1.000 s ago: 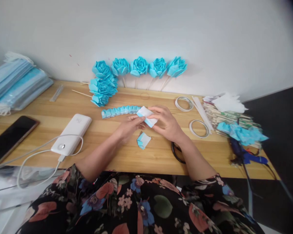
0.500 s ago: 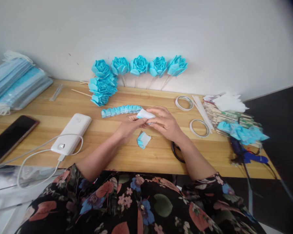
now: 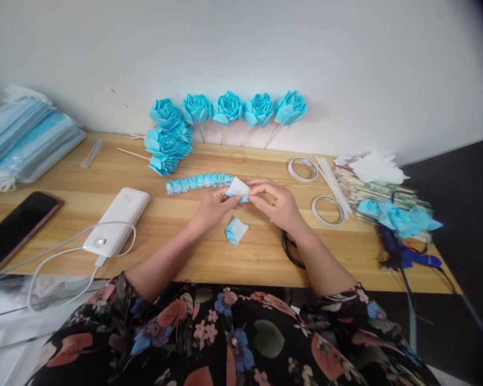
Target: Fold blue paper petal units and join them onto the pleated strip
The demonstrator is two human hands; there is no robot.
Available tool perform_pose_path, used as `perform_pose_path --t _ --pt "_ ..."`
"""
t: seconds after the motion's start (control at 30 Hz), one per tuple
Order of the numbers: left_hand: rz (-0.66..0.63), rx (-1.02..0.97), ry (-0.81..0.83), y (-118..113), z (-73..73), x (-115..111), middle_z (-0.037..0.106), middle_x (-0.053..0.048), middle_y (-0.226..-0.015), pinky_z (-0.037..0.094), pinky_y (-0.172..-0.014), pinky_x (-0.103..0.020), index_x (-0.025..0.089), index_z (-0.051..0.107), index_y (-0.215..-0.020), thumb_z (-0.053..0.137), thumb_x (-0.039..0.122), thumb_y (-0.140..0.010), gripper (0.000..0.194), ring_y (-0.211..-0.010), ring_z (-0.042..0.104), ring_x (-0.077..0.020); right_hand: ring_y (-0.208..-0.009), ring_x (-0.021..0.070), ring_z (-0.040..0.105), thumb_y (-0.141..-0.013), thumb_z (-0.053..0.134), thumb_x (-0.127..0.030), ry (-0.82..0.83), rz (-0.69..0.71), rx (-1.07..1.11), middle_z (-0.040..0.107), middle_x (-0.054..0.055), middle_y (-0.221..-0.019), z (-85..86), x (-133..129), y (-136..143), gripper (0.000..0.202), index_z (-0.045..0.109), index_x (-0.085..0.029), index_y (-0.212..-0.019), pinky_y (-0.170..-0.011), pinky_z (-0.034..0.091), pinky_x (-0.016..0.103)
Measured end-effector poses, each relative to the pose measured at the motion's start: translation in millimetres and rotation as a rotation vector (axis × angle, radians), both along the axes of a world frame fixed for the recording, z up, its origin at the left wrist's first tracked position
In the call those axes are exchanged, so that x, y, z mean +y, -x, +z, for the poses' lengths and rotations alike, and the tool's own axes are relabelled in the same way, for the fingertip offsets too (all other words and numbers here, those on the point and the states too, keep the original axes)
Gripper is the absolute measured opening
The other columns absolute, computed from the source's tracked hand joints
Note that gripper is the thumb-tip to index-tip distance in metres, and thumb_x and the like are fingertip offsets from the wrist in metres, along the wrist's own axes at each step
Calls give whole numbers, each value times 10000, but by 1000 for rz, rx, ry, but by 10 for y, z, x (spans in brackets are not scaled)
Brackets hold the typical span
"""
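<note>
Right now my left hand (image 3: 213,206) and right hand (image 3: 277,203) both pinch a folded blue-white piece (image 3: 238,188) at mid-frame, just above another folded piece (image 3: 235,230) lying on the table (image 3: 225,257).

I find nothing I can read here. The white rectangular plastic power bank (image 3: 118,220) near the table's left front edge carries a small grey mark on its top face, but it is too blurred to make out. Nothing else bears any lettering I can see.
</note>
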State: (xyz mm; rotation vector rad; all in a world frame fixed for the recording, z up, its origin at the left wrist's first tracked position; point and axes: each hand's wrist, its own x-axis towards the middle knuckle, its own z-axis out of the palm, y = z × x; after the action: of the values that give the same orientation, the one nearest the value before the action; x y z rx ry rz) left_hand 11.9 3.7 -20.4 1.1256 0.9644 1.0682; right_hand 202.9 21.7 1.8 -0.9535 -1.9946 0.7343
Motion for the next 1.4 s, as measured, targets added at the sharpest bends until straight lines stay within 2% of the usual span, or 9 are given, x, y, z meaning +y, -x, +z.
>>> perform_pose_path --t 0.23,0.4,0.57,0.67,0.77,0.9,1.07,1.17,1.4 --pt "-12 5 -25 -10 -24 0 764 -63 -940 557 -834 -333 143 721 -963 732 385 -791 298 -823 697 -169 -718 152 661 -845 633 -244 91 -101 -3 723 -2 -768 6 -28 38 77 654 -215 -777 -723 520 291" --pt "-14 19 -21 -14 23 -24 760 -70 -923 559 -826 -339 141 712 -979 714 404 -813 312 -833 702 -180 -686 147 649 -828 634 -230 82 -122 10 713 -7 -734 30 -39 51 85 649 -215 -745 -700 519 284" --pt "-25 11 -31 -19 58 -33 763 -66 -913 554 -855 -329 142 696 -978 759 344 -773 295 -853 707 -176 -708 151 646 -833 647 -259 144 -112 36 716 1 -753 19 -41 50 100 647 -214 -744 -728 521 298" --pt "15 34 -26 -16 51 -23 760 -57 -875 563 -805 -309 136 680 -966 736 295 -779 252 -794 710 -165 -709 148 638 -851 659 -369 276 -72 152 700 4 -771 -11 -16 27 154 664 -215 -849 -692 522 286" --pt "-12 55 -24 -21 42 -24 759 -62 -890 565 -796 -304 128 663 -1016 713 259 -785 271 -799 713 -169 -727 148 640 -891 607 -496 434 -28 272 700 10 -821 -22 10 2 316 671 -226 -1043 -682 531 282" --pt "-44 82 -19 -43 19 -37 751 -59 -903 567 -784 -298 132 654 -1056 716 255 -766 321 -808 713 -172 -721 140 634 -869 647 -494 561 38 339 701 9 -866 -16 18 -4 376 666 -242 -1149 -657 529 269" --pt "-18 77 -22 -46 -13 -28 740 -41 -889 555 -727 -267 143 620 -1167 729 253 -753 441 -771 700 -156 -669 117 601 -792 737 -362 534 32 356 682 -11 -836 -44 23 5 378 669 -240 -1143 -597 501 235" --pt "-6 60 -25 -36 -13 -22 740 -37 -876 544 -705 -257 142 579 -1253 724 245 -762 522 -745 694 -147 -704 130 618 -832 695 -391 517 29 337 681 -2 -864 -55 27 -2 360 660 -246 -1159 -614 514 248" --pt "11 83 -40 -32 -21 -16 732 -27 -837 550 -714 -262 135 585 -1251 713 227 -774 503 -730 694 -145 -765 151 638 -884 639 -476 462 69 292 686 10 -894 -12 6 -13 368 642 -257 -1179 -677 533 279"
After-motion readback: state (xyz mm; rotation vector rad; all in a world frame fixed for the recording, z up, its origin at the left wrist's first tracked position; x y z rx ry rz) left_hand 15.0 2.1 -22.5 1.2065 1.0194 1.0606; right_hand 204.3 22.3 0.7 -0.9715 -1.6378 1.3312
